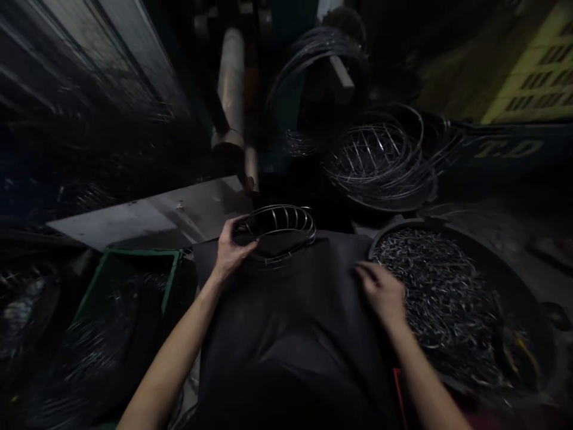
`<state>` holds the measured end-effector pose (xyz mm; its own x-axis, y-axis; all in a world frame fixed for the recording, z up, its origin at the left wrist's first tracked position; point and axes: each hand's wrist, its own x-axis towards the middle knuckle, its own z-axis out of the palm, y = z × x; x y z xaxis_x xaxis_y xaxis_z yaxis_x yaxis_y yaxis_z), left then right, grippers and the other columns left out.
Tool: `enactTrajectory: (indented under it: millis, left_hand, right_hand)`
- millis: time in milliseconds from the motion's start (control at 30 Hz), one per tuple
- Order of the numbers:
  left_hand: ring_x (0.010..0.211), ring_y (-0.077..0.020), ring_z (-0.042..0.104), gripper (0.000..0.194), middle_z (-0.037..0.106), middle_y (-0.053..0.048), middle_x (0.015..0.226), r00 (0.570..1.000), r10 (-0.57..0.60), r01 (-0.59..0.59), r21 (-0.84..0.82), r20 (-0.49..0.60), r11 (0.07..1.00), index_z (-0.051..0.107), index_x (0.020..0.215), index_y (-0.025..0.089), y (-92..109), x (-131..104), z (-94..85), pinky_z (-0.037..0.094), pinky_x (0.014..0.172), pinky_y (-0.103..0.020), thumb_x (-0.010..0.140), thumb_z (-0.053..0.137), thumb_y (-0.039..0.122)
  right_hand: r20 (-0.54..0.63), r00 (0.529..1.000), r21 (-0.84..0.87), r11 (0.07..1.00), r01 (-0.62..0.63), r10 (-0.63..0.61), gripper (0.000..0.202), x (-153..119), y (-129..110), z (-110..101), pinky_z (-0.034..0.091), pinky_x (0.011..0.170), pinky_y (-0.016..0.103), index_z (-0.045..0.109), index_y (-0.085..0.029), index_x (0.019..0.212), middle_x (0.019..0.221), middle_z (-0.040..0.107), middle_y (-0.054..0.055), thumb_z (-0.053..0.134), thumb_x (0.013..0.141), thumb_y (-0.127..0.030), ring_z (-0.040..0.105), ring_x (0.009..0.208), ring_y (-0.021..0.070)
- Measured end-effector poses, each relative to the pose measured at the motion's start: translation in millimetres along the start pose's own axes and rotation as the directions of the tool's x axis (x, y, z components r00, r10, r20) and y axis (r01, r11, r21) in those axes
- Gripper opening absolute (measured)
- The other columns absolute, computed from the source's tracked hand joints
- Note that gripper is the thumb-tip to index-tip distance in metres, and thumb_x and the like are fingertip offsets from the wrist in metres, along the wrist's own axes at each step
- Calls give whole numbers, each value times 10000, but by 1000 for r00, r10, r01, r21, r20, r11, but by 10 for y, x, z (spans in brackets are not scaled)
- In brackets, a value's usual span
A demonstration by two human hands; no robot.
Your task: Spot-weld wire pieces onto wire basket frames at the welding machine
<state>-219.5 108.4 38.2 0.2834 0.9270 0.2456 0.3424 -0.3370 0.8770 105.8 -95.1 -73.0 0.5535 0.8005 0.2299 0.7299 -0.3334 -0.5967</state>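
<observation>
The left fingers (251,246) grip the rim of a round wire frame (286,230) over the dark cloth; keep that hold light so the hoops stay round. The right hand (385,294) is beside the tub of small metal pieces (430,286), its fingers curled, perhaps pinching one; lift pieces singly.

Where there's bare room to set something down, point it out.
The black cloth is bare between left hand and right hand, nearer the body than the wire frame, though creased. The metal sheet beyond the green crate is mostly bare; whether it lies level, I can't tell. Crowded: the tub of metal pieces and the wire hoops beyond it.
</observation>
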Motion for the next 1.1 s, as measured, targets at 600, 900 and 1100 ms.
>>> enactTrajectory:
  millis: [600,900,1100]
  left_hand:
    - [1027,-249,516,523,540,-69,1119,942,212,-299,369,260,880,531,1198,239,50,-33,327,406,849,-370,693,664,256]
    - [1043,-241,506,517,521,-73,1143,946,205,-285,339,252,897,523,1203,236,55,-81,373,390,894,-385,705,662,264]
    - [1060,-246,502,520,517,-79,1154,953,188,-257,310,236,915,521,1196,231,45,-102,341,388,908,-394,699,669,259]
  right_hand:
    - [146,610,67,623,779,-779,280,799,-1930,160,448,592,233,648,-179,1065,925,722,21,542,864,-342,675,732,135]
    - [173,464,-49,463,885,-869,290,910,-1796,118,361,550,238,642,-214,1093,948,715,-17,589,831,-326,649,641,79]
    - [145,411,-26,412,911,-900,205,874,-1766,131,337,546,245,667,-244,1036,936,716,-41,541,875,-257,634,639,53]
